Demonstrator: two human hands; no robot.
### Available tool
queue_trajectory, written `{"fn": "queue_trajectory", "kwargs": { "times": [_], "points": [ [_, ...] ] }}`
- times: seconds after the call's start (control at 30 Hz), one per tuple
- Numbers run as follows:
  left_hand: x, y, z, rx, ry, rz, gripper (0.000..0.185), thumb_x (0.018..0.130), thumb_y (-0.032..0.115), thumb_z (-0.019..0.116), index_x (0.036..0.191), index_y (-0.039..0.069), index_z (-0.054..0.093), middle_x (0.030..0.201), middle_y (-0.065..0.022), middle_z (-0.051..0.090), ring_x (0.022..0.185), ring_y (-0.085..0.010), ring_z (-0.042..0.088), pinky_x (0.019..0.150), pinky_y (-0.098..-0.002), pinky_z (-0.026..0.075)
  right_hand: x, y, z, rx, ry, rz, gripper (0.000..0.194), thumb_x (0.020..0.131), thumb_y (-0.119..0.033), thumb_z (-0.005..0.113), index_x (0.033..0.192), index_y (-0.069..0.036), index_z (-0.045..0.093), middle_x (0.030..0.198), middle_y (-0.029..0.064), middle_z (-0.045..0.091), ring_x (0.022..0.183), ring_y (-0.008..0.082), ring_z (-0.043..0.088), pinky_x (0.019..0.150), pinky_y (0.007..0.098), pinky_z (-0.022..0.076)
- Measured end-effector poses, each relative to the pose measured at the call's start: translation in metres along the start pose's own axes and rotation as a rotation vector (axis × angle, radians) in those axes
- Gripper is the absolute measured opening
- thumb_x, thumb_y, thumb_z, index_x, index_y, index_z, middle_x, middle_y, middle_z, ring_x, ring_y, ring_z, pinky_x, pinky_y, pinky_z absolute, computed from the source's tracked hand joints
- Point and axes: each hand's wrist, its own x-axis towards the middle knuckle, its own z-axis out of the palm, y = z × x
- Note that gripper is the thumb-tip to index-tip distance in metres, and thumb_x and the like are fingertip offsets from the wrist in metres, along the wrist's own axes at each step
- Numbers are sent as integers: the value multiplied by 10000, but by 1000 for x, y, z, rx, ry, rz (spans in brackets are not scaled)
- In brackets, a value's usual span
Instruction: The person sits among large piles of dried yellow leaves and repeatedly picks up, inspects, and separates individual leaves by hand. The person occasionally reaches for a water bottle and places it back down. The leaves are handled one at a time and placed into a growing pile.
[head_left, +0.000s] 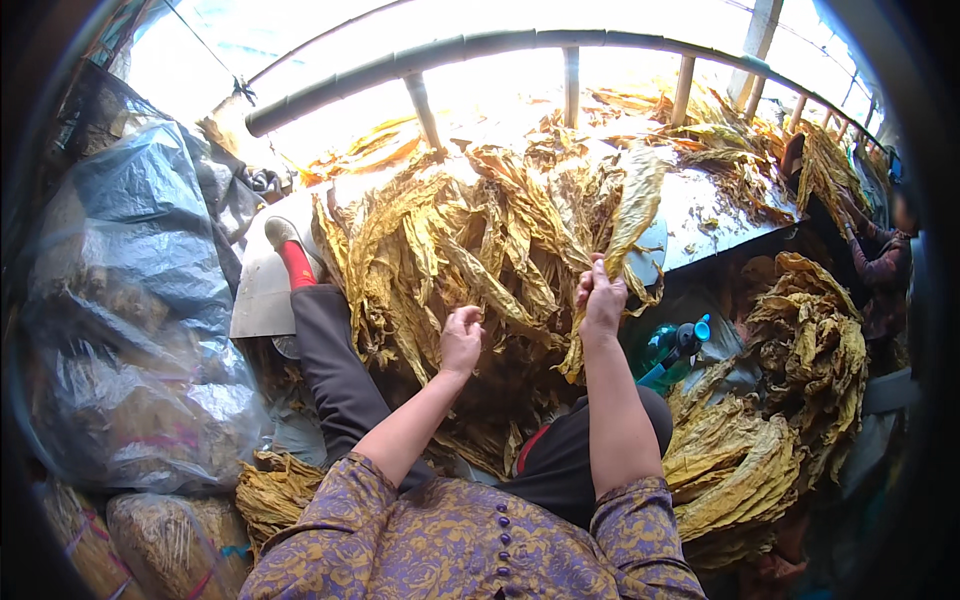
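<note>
My right hand (602, 301) grips a dried yellow tobacco leaf (639, 196) near its lower end, and the blade stands up above my fist. My left hand (460, 341) is in front of the heap with its fingers curled; whether anything thin sits between them cannot be made out. Before me a heap of dried tobacco leaves (480, 247), yellow to brown, hangs over the near edge of a pale board (731, 236). Many of its leaves are wrinkled and overlap. More leaf pieces lie below, between my legs.
Plastic-wrapped bales (142, 315) stand at left. A bamboo rail (480, 46) runs behind the heap. To the right are a teal spray bottle (667, 352), a layered leaf stack (735, 457) and a tall leaf pile (810, 352). Another person's arm (874, 251) handles leaves at far right.
</note>
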Motion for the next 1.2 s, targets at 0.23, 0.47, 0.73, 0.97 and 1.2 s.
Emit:
{"fn": "queue_trajectory", "kwargs": {
  "times": [0.23,0.47,0.73,0.97,1.2],
  "points": [
    [8,7,56,284,-374,26,719,897,218,513,1462,222,68,695,-61,589,535,-136,607,511,-304,478,-13,-28,8,71,10,-42,111,948,-139,455,1031,-79,497,622,-12,437,447,72,381,397,211,308],
    [7,54,47,377,-186,106,172,869,240,540,991,140,472,917,-150,525,839,-359,568,742,-449,460,-11,-34,6,70,-8,-24,134,954,-140,446,1050,-60,494,626,-12,444,453,64,377,404,206,318],
    [116,102,-11,702,-32,98,766,889,433,500,1457,203,40,1446,-204,200,1325,-328,236,1061,-446,264,-13,-36,18,18,-76,-24,142,955,-139,439,1059,-63,500,633,-7,444,462,63,374,410,200,321],
    [152,27,-90,277,34,-404,605,868,-27,425,1421,48,192,1009,-143,603,551,-92,511,498,-200,481,-15,-32,21,39,-138,21,130,961,-129,428,1040,-73,515,633,-6,454,469,55,373,407,191,334],
    [119,103,-156,-293,178,-142,476,924,-8,358,1389,8,257,926,-113,608,497,-36,432,404,-127,390,-16,-22,20,-36,-180,41,125,949,-112,451,1042,-64,517,634,-1,466,468,56,394,408,190,336]
  ]
}}
